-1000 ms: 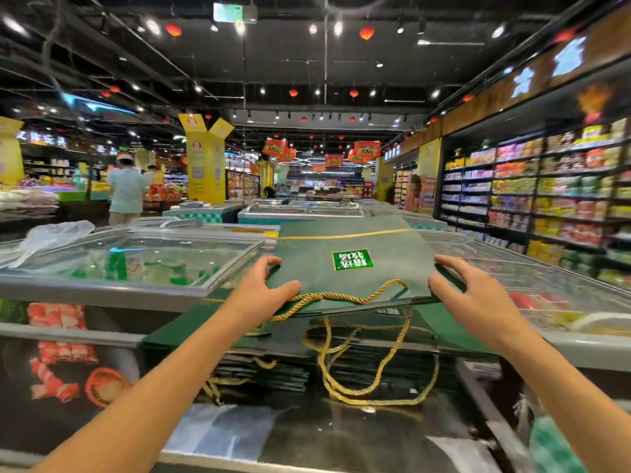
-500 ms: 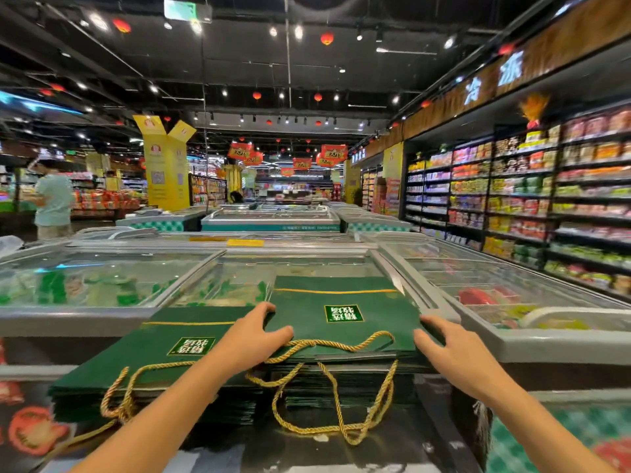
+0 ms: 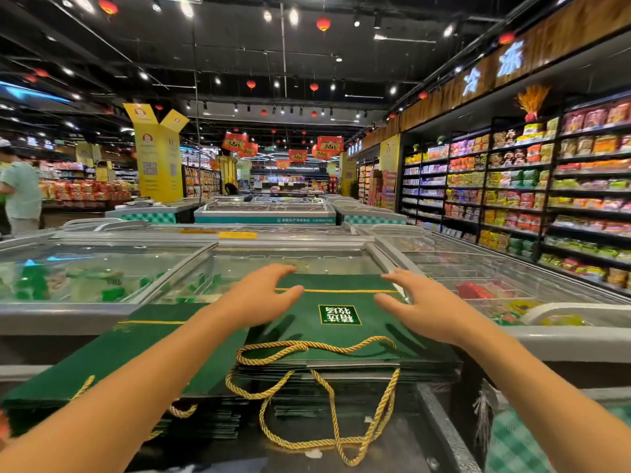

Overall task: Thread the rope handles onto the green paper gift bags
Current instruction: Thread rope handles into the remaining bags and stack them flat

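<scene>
Settling a threaded bag on the pile

We hold both hands spread over the top green gift bag (image 3: 304, 324), which lies flat on a stack of bags (image 3: 341, 370) on the glass lid of a chest freezer (image 3: 341, 259). Our left hand (image 3: 263, 297) and right hand (image 3: 421, 310) are open, fingers splayed and slightly bent, gripping nothing, probably placed to square the bag on the pile. Its gold rope handle (image 3: 309, 343) lies across the near edge; a second loop (image 3: 297, 446) hangs below. We cannot tell whether our palms touch the paper, and our left forearm cuts across a second stack (image 3: 143, 349).
</scene>
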